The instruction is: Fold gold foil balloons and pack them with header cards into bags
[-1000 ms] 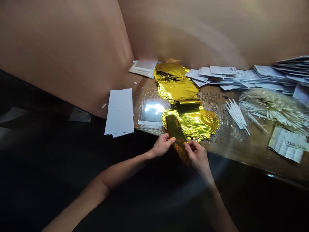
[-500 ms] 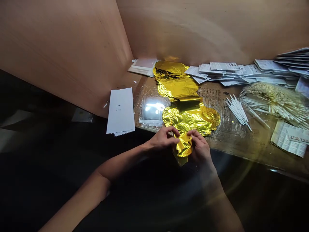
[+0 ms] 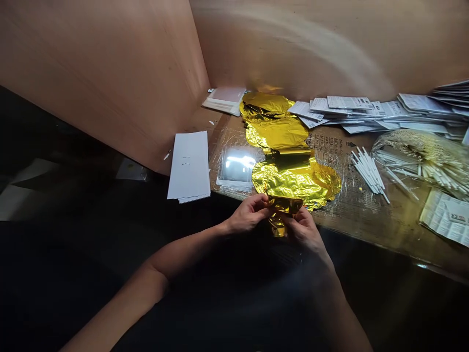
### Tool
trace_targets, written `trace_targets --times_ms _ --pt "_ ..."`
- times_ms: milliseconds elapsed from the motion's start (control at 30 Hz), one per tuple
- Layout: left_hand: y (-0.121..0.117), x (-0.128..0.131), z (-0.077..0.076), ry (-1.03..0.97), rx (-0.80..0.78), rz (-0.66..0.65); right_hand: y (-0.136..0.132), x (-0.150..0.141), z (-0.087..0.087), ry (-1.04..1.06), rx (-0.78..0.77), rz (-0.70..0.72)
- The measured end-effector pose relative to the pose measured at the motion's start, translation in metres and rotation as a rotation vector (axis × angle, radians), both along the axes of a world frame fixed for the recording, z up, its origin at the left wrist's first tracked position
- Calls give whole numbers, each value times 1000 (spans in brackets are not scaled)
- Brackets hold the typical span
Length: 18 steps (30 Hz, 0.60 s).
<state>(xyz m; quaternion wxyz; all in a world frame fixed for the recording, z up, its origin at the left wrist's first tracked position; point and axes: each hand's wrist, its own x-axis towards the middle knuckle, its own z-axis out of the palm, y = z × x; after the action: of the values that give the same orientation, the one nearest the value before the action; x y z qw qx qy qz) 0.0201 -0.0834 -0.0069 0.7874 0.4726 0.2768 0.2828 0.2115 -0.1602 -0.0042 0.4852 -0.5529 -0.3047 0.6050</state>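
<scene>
My left hand [image 3: 249, 213] and my right hand [image 3: 302, 229] both pinch a bunched end of gold foil [image 3: 280, 212] at the table's front edge. This foil looks like part of a flat, deflated foil balloon [image 3: 295, 181], which stretches back across the table in a chain of similar gold shapes [image 3: 274, 132]. The gathered foil is partly hidden by my fingers. Beneath the foil lies a clear plastic sheet [image 3: 340, 200].
A stack of white paper [image 3: 189, 166] lies left of the table [image 3: 384, 225], against a wooden partition [image 3: 110, 83]. Printed sheets [image 3: 381, 112] spread along the back. To the right are loose white sticks [image 3: 368, 171], a clear bag of sticks [image 3: 421, 161] and a printed leaflet [image 3: 447, 217].
The foil end, long and flat a second ago, is now folded and bunched between my hands. Both hands have moved closer to the gold foil on the table.
</scene>
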Motion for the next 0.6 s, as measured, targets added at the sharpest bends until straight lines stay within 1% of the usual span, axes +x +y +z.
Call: trace_targets --times_ms 67,133,167,233,267,300,333,400,433,467,533,567,600 --pt "-3 -3 0 1 -31 -25 1 -4 -2 -28 26 -43" --pt "-4 -7 1 13 -55 -33 2 -7 -3 -39 46 -34" --pt "-4 -9 2 20 -47 -15 2 -8 -3 -46 60 -16" --pt "-3 -16 3 54 22 32 1 -7 2 -77 111 20" --pt "-2 -20 4 74 79 43 1 -5 7 -102 137 53" --pt "0 -24 5 89 141 42 1 -2 14 -133 155 113" --pt "2 -29 5 100 200 23 2 2 22 -167 167 211" --pt "5 -40 4 124 289 -21 6 10 40 -243 175 456" --pt "6 -45 3 146 329 -34 10 13 49 -288 179 546" --pt "7 -49 2 175 374 -39 14 14 56 -339 187 584" --pt "7 -57 2 220 484 -38 25 9 66 -458 185 539" --pt "7 -61 3 225 544 -32 32 3 68 -516 165 513" --pt "5 -65 4 218 597 -31 38 -4 68 -563 141 518"
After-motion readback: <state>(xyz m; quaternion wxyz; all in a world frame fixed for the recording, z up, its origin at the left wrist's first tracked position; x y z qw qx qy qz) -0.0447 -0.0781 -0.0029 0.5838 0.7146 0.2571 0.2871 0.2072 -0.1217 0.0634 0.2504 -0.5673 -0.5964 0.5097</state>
